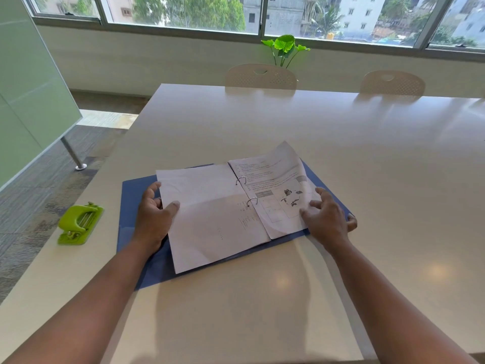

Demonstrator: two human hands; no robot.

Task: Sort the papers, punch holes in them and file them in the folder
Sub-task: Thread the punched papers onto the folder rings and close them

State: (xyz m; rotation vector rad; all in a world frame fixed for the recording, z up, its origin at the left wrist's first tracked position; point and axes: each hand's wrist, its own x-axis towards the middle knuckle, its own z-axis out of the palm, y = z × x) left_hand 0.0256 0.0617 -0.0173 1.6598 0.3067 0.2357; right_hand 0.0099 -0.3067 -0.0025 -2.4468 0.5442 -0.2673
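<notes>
At frame centre, on the white table (341, 143), the blue folder (131, 195) lies open, papers (210, 219) on its rings. My left hand (152, 219) pinches the left sheet; my right hand (325, 219) rests spread on the right page. Green hole punch (80, 223) at left; windows (183, 11) along the top.

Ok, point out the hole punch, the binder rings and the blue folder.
hole punch (80, 224), head view, green top lever.
binder rings (252, 201), head view, nearer ring's arch.
blue folder (131, 206), head view, bare left cover.

Your blue folder (131, 195) lies open flat, papers (210, 219) threaded on both metal rings (252, 200), one printed page curling up. Green hole punch (80, 223) sits left.
</notes>
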